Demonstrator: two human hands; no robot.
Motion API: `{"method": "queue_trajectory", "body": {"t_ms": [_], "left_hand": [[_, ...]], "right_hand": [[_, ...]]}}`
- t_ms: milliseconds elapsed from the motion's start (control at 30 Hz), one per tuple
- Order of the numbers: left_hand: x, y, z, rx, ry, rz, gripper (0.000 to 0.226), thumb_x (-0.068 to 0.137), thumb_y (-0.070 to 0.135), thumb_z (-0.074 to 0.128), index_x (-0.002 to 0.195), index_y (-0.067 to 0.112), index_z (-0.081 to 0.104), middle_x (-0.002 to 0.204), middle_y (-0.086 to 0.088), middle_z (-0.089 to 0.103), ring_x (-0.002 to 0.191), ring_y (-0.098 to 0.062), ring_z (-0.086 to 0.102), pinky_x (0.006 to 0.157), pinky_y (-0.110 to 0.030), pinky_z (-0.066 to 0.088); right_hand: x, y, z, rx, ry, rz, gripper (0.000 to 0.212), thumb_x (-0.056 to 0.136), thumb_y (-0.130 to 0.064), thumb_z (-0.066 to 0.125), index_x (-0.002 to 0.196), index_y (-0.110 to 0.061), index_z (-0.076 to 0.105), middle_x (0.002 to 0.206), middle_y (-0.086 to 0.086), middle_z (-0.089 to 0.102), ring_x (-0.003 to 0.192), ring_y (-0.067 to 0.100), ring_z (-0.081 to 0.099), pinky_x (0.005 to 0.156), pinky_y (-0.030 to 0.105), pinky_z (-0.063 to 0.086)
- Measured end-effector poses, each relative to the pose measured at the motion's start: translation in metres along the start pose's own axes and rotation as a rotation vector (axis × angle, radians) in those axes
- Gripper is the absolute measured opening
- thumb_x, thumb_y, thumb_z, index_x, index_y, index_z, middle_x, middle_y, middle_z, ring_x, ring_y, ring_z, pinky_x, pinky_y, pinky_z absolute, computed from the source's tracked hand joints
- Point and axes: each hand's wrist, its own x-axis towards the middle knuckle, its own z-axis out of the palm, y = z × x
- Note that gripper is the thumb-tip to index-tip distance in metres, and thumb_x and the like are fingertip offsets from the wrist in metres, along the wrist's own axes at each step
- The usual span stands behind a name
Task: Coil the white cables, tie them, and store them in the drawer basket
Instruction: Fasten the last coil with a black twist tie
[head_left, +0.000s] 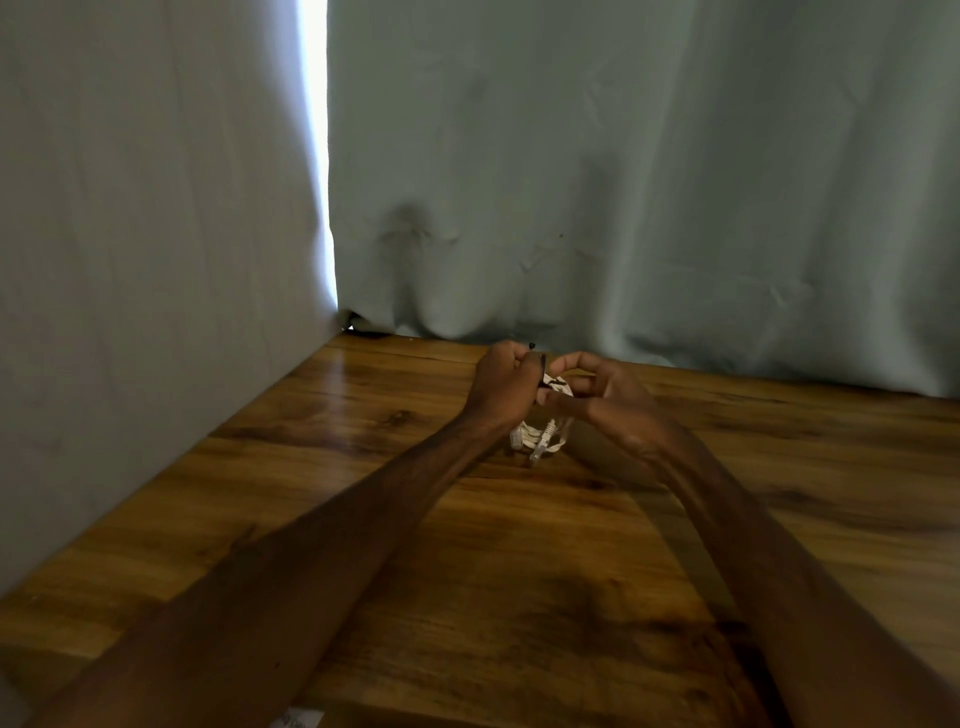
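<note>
A small coil of white cable (540, 436) hangs between both hands above the wooden table (363, 457), near the table's far edge. Its plug ends dangle at the bottom of the coil. My left hand (501, 384) is curled into a fist at the coil's top and pinches a thin black tie (543, 371), whose tip pokes up past the knuckles. My right hand (608, 389) faces it, fingers curled round the upper right side of the coil. The top of the coil is hidden between the hands. No drawer basket is in view.
Pale grey-green curtains (623, 182) hang at the back and along the left side of the table, with a bright gap between them. A scrap of white paper (296, 719) lies at the near edge.
</note>
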Motion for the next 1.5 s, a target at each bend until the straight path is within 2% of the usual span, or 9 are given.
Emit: {"method": "queue_trajectory", "body": {"t_ms": [133,300,433,633,800,900,1067,1300,1500], "left_hand": [[0.002,-0.002,0.0,-0.037,0.01,-0.045,0.03,0.1,0.016,0.048,0.074,0.013,0.063,0.076,-0.01,0.064,0.073,-0.02,0.058,0.068,-0.035,0.046],[0.005,-0.009,0.0,-0.055,-0.008,-0.097,0.033,0.102,0.017,0.048,0.073,0.012,0.063,0.075,-0.011,0.062,0.071,-0.022,0.058,0.068,-0.039,0.048],[0.008,-0.014,0.0,-0.103,-0.001,-0.119,0.031,0.101,0.015,0.049,0.076,0.009,0.065,0.076,-0.012,0.063,0.071,-0.024,0.058,0.067,-0.04,0.049],[0.01,-0.017,0.003,-0.122,0.03,-0.137,0.031,0.102,0.02,0.052,0.091,-0.004,0.068,0.08,-0.017,0.067,0.071,-0.023,0.06,0.067,-0.039,0.052],[0.008,-0.017,-0.001,-0.103,0.014,-0.131,0.033,0.101,0.018,0.052,0.087,-0.008,0.068,0.067,-0.011,0.059,0.053,-0.018,0.049,0.052,-0.029,0.041],[0.006,-0.013,-0.003,-0.114,0.01,-0.146,0.03,0.097,0.018,0.051,0.077,0.002,0.066,0.063,-0.008,0.057,0.053,-0.019,0.049,0.054,-0.033,0.04],[0.002,-0.007,0.001,-0.114,0.028,-0.114,0.036,0.085,0.037,0.051,0.067,0.007,0.061,0.059,-0.005,0.056,0.057,-0.022,0.052,0.06,-0.044,0.042],[-0.019,-0.001,0.012,-0.02,-0.101,0.039,0.035,0.087,0.033,0.042,0.066,0.01,0.057,0.06,-0.007,0.052,0.057,-0.022,0.049,0.058,-0.041,0.04],[-0.024,-0.001,0.021,-0.003,-0.041,0.13,0.031,0.101,0.016,0.052,0.077,-0.001,0.06,0.072,-0.018,0.062,0.066,-0.025,0.056,0.067,-0.052,0.052]], "right_hand": [[0.0,0.002,0.002,-0.134,0.067,-0.126,0.025,0.087,-0.005,0.078,0.109,-0.005,0.066,0.093,0.004,0.08,0.087,0.018,0.077,0.073,0.025,0.06],[0.003,0.0,0.006,-0.48,0.222,-0.338,0.009,0.085,-0.02,0.082,0.091,-0.025,0.078,0.094,-0.019,0.076,0.098,-0.006,0.068,0.087,0.022,0.046],[0.004,-0.004,0.003,-0.494,0.25,-0.379,0.008,0.085,-0.022,0.083,0.093,-0.023,0.082,0.092,-0.014,0.078,0.09,0.0,0.072,0.087,0.034,0.057],[0.004,-0.008,0.003,-0.422,0.204,-0.42,0.015,0.089,-0.011,0.078,0.103,-0.014,0.081,0.092,-0.007,0.08,0.085,0.006,0.076,0.082,0.032,0.063],[0.003,-0.015,0.002,-0.355,0.118,-0.433,0.013,0.088,-0.004,0.076,0.1,-0.008,0.081,0.093,-0.002,0.08,0.086,0.013,0.077,0.08,0.03,0.062],[0.001,-0.02,-0.003,-0.247,0.097,-0.429,0.013,0.088,0.0,0.075,0.099,-0.004,0.079,0.093,0.001,0.08,0.086,0.017,0.077,0.077,0.027,0.061],[-0.003,-0.027,-0.009,-0.06,0.169,-0.452,0.012,0.092,-0.001,0.07,0.102,-0.002,0.078,0.091,0.01,0.079,0.085,0.024,0.075,0.071,0.031,0.059],[-0.002,-0.023,-0.01,-0.043,0.196,-0.408,0.017,0.093,-0.001,0.069,0.109,0.0,0.075,0.091,0.014,0.078,0.08,0.022,0.073,0.067,0.03,0.059],[0.005,-0.011,-0.019,0.081,0.392,-0.193,0.042,0.089,0.001,0.074,0.126,-0.008,0.056,0.089,0.014,0.079,0.073,0.019,0.075,0.059,0.027,0.059]]}}
